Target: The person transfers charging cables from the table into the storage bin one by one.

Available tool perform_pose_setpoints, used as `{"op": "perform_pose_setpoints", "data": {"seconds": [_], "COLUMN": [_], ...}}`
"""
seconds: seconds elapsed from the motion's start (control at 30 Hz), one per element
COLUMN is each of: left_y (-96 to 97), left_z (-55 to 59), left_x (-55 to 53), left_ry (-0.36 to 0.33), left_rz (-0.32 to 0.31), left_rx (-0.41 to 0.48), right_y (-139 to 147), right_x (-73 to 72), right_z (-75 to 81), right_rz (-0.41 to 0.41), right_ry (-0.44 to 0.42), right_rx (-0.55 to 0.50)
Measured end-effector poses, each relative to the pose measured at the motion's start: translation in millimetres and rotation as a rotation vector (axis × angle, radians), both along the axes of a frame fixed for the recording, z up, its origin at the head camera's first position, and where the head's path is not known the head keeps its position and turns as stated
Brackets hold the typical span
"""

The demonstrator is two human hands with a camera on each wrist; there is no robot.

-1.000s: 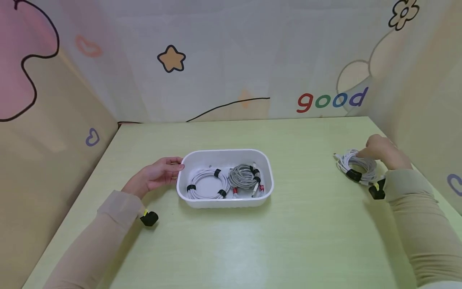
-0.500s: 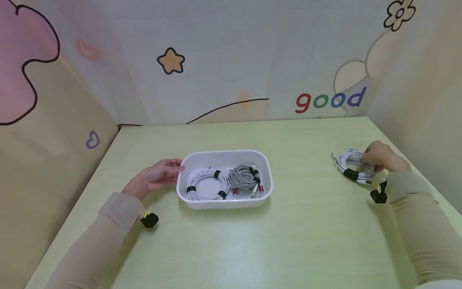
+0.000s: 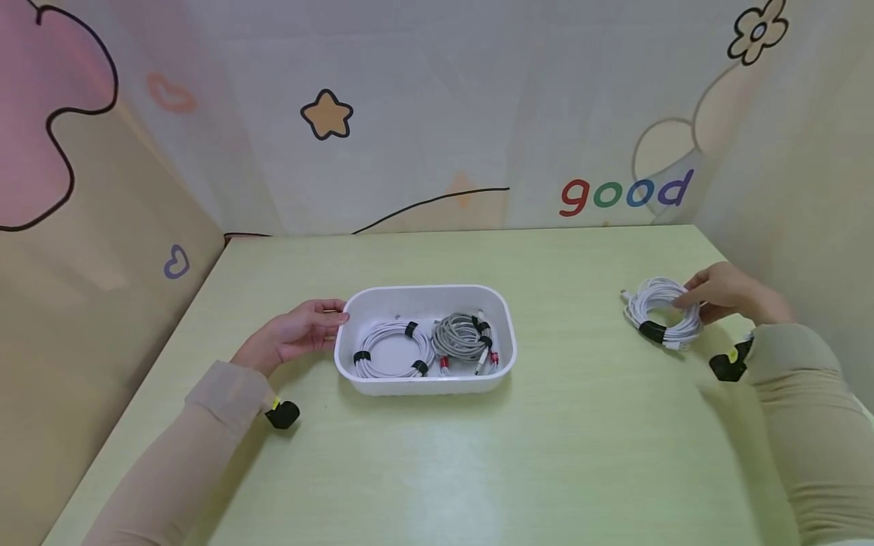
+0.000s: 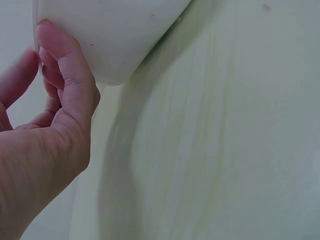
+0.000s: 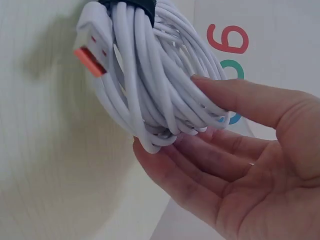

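My left hand (image 3: 300, 330) holds the left end of a white plastic bin (image 3: 426, 386), thumb and fingers at its rim. The left wrist view shows that hand (image 4: 67, 115) against the bin's outer wall (image 4: 120, 35). At the right, my right hand (image 3: 737, 292) pinches a coiled white USB cable (image 3: 640, 307) between thumb and fingers. A black strap (image 3: 652, 331) binds this coil. Close up in the right wrist view, the cable (image 5: 150, 85) has a USB plug (image 5: 94, 37) with an orange end, and its shadow falls on the table.
Inside the bin lie a white coiled cable (image 3: 369, 369) with black ties and a grey coiled cable (image 3: 452, 339). Red-banded ends show beside the grey one. The light green table (image 3: 567, 455) meets printed cloth walls (image 3: 437, 114) at the back and sides.
My right hand has turned and taken a clearer grip on the coiled USB cable, which has shifted slightly left and up. My left hand and the bin have stayed put.
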State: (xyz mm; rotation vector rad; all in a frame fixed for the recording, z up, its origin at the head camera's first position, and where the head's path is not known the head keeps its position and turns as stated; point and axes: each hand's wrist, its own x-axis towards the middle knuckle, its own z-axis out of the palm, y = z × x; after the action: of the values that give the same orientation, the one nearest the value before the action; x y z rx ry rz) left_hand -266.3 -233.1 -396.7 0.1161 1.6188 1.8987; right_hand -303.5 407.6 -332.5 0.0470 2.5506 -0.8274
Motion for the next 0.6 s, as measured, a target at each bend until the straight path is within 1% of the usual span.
{"op": "perform_pose_setpoints", "data": {"seconds": [0.1, 0.23, 0.4, 0.6], "left_y": [0.5, 1.0, 1.3, 0.7], "left_z": [0.5, 0.7, 1.0, -0.7], "left_x": [-0.6, -0.7, -1.0, -1.6], "left_ry": [-0.008, -0.012, -0.011, -0.012], "left_rz": [0.007, 0.014, 0.015, 0.009], "left_rx": [-0.006, -0.012, -0.012, 0.000], "right_y": [-1.3, -3.9, -9.5, -21.7], "right_x": [2.6, 4.3, 2.3, -0.7], "right_z": [-0.3, -6.5, -12.5, -12.5], "right_rz": [-0.002, -0.009, 0.001, 0.023], "right_ry": [-0.003, 0.003, -0.001, 0.024], "right_rx": [-0.023, -0.050, -0.063, -0.059]}}
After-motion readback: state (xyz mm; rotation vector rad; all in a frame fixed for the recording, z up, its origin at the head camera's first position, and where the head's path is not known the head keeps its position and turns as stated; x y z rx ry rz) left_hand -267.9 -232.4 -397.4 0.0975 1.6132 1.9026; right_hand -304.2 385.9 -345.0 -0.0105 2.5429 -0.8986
